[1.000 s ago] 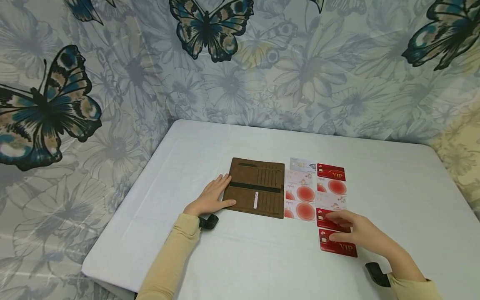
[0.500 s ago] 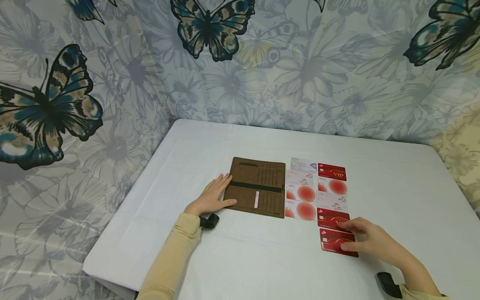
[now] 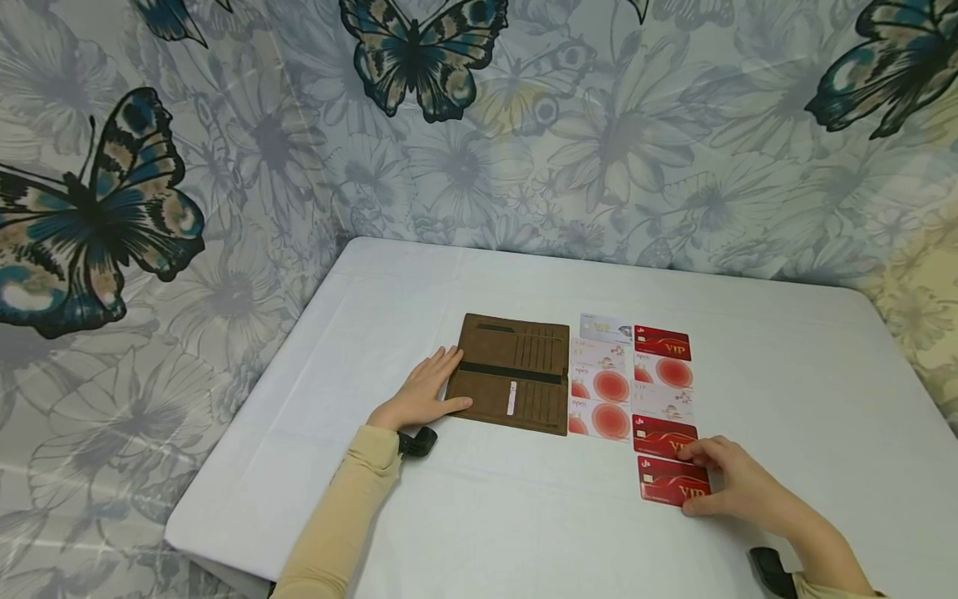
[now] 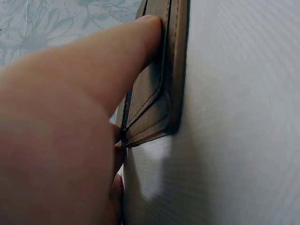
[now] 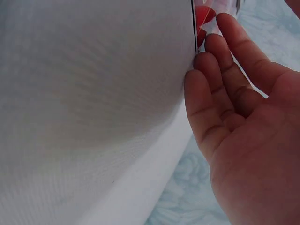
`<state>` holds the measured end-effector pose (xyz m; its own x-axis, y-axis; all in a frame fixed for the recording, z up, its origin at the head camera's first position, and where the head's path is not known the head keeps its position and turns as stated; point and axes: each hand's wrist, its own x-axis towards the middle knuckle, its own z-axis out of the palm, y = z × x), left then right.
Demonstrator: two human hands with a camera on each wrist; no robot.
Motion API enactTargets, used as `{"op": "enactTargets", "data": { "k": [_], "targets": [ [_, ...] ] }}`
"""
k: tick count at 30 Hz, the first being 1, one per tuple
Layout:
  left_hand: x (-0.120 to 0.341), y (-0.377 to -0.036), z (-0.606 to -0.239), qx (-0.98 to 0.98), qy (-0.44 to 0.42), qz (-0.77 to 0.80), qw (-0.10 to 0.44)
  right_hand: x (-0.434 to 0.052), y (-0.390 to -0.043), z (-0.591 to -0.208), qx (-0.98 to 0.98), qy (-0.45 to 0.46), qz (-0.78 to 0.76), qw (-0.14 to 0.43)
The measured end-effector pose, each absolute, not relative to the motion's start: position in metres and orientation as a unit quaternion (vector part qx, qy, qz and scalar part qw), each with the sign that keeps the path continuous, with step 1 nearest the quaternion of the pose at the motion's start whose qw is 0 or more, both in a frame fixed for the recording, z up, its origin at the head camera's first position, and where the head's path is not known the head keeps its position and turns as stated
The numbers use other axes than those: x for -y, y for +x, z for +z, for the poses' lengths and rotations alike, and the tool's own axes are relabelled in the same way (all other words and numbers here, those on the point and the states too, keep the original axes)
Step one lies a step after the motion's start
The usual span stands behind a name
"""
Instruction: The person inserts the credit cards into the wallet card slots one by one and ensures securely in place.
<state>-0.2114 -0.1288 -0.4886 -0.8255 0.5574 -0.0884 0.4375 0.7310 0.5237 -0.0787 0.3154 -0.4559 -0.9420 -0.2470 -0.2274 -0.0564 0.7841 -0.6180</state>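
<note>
My left hand rests spread at the left edge of an unfolded brown wallet, its thumb lying on the near panel. The left wrist view shows that thumb on the stitched wallet. My right hand is at the right end of the nearest red VIP card, its thumb at the near corner and its fingertips by the far corner, overlapping the red VIP card above. In the right wrist view the bent fingers of the right hand touch down beside the cards.
Several cards stand in two columns right of the wallet: pink-and-white ones with red circles, a silver-grey card and another red VIP card at the top. All lie on a white-covered table before a butterfly-print backdrop.
My right hand has drawn back to the right off the red cards, and its thumb has slid to the nearest card's near corner. The left hand stays on the wallet.
</note>
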Motion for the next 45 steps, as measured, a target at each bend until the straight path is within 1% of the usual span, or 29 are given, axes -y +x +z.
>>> {"op": "enactTargets", "data": {
  "k": [7,18,32,39,45],
  "targets": [
    [0.129,-0.211,-0.486,-0.923,0.269,0.246,0.124,-0.312,-0.079,-0.457,-0.941,-0.086,-0.299,0.135],
    [0.129,-0.211,-0.488,-0.921,0.272,0.252,0.119,-0.311,-0.079,-0.456,-0.937,-0.061,-0.308,0.149],
    [0.129,-0.211,-0.488,-0.922,0.275,0.247,0.118,-0.323,-0.084,-0.45,-0.945,-0.058,-0.29,0.136],
    [0.129,-0.211,-0.487,-0.922,0.275,0.247,0.118,-0.329,-0.087,-0.447,-0.944,-0.042,-0.292,0.148],
    [0.128,-0.211,-0.487,-0.922,0.274,0.247,0.117,-0.334,-0.092,-0.442,-0.938,-0.043,-0.311,0.147]
  ]
}}
